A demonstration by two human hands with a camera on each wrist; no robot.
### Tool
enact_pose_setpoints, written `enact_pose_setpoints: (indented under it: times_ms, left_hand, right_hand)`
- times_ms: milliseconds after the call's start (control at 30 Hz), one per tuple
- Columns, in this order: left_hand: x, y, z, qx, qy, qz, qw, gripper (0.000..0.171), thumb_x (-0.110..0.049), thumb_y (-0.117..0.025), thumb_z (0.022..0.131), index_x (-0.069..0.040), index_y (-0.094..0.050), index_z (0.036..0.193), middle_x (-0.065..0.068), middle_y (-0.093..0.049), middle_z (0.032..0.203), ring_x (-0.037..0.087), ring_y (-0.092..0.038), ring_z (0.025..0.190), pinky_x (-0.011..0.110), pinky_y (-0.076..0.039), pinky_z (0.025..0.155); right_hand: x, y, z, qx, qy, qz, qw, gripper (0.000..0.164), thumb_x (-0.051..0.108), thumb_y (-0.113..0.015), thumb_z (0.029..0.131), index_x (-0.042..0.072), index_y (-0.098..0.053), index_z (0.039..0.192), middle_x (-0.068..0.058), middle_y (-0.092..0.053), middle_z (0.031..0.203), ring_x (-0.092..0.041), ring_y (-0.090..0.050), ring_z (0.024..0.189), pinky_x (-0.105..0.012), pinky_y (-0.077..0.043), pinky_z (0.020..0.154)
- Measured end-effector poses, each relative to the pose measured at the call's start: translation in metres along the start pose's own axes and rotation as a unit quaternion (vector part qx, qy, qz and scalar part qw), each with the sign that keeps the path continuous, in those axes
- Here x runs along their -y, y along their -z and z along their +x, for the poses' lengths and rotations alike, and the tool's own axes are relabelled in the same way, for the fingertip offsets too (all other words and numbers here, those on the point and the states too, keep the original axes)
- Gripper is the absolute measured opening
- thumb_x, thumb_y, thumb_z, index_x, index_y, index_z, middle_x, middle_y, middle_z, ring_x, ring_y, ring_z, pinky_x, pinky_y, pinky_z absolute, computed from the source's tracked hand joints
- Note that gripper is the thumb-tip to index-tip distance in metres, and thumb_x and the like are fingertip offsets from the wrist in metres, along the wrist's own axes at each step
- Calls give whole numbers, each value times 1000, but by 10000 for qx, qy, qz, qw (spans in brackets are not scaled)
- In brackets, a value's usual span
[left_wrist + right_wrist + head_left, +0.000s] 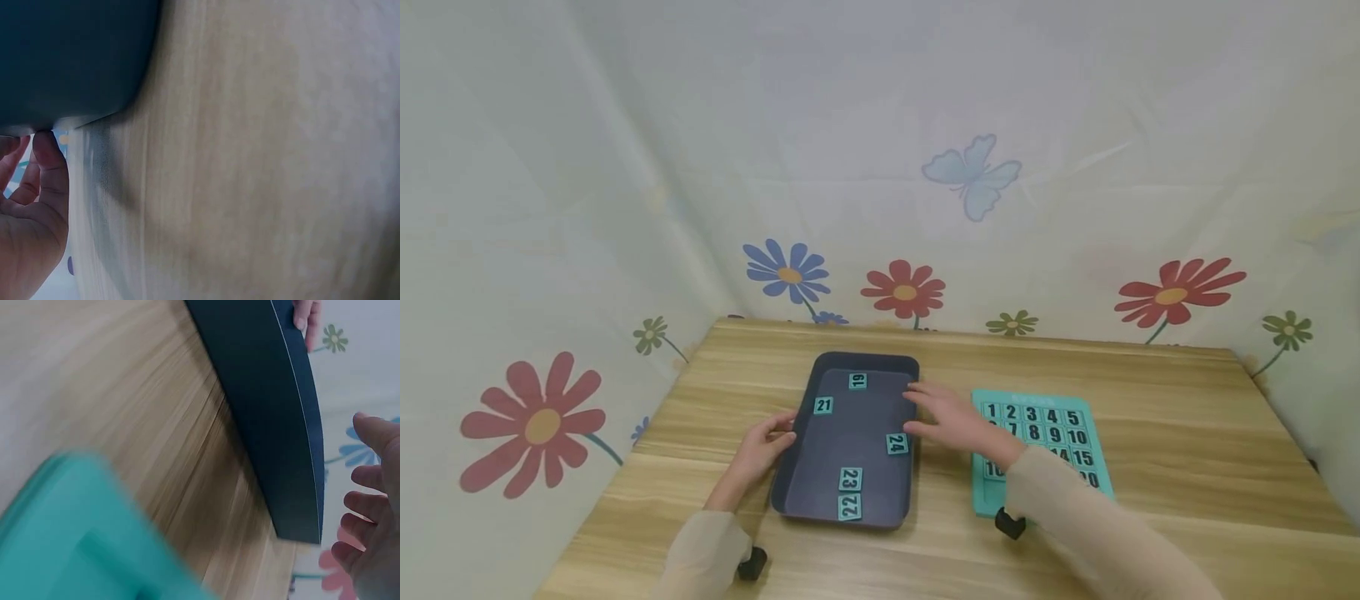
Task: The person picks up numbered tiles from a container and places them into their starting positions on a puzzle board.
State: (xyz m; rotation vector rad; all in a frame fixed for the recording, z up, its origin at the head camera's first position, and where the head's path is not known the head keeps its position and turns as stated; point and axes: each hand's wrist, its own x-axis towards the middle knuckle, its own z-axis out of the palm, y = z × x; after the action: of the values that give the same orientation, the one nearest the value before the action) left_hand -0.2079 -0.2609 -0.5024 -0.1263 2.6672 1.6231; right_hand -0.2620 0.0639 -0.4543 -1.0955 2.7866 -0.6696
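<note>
A dark rectangular tray lies on the wooden table with several teal number tiles in it. Tile 19 and tile 21 are toward its far end, tile 24 by the right wall. Near the front, tile 23 lies just above tile 22. At the tray's left rim, my left hand holds the edge with thumb and fingers. My right hand hovers over the right rim, fingers spread and nothing in them.
Right of the tray lies a teal number board with numbered tiles in rows, partly covered by my right forearm. A flower-patterned cloth hangs behind the wooden table.
</note>
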Motion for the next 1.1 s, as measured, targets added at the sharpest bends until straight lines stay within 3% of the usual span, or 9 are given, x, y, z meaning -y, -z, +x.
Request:
enact_pose_setpoints:
  times_ms: [200, 433, 767, 933, 1100]
  left_hand:
    - [1, -2, -1, -10, -12, -128, 9999, 39, -6, -53, 85, -1, -49, 123, 22, -53, 110, 27, -57, 96, 24, -48, 70]
    - [-1, -2, -2, -87, 61, -49, 9999, 38, -7, -54, 85, -4, -50, 123, 19, -54, 110, 29, -57, 98, 29, -50, 73]
    - [-5, -1, -4, -108, 92, -42, 9999, 39, -8, -54, 85, -4, -50, 124, 19, -55, 111, 28, -57, 98, 29, -49, 74]
    - [-6, -1, -5, -44, 107, -112, 9999, 39, -7, -53, 86, -3, -49, 124, 20, -54, 111, 29, -57, 97, 29, -50, 73]
    - [-6, 0, -5, -52, 100, -39, 9999, 39, -7, -53, 86, -4, -49, 124, 20, -54, 111, 29, -57, 98, 28, -49, 73]
  right_hand:
    - [14, -15, 32, 521, 58, 6, 9986, 67, 49, -45, 86, 7, -32, 137, -10, -24, 145, -28, -19, 134, -46, -22, 107]
    - [21, -33, 61, 902, -219, -184, 9955, 74, 57, -38, 85, 9, -24, 140, -8, -17, 147, -26, -13, 136, -47, -20, 107]
    - [29, -47, 85, 1305, -552, -602, 9881, 75, 60, -39, 83, 17, -21, 141, -2, -16, 148, -22, -10, 137, -50, -17, 107]
    - [31, -50, 89, 1246, -553, -679, 9883, 74, 61, -41, 82, 17, -25, 140, -2, -23, 146, -23, -15, 136, -50, -19, 107]
    - [33, -50, 89, 816, -404, -915, 9916, 62, 49, -48, 84, 15, -37, 135, -5, -40, 137, -25, -33, 127, -46, -30, 102]
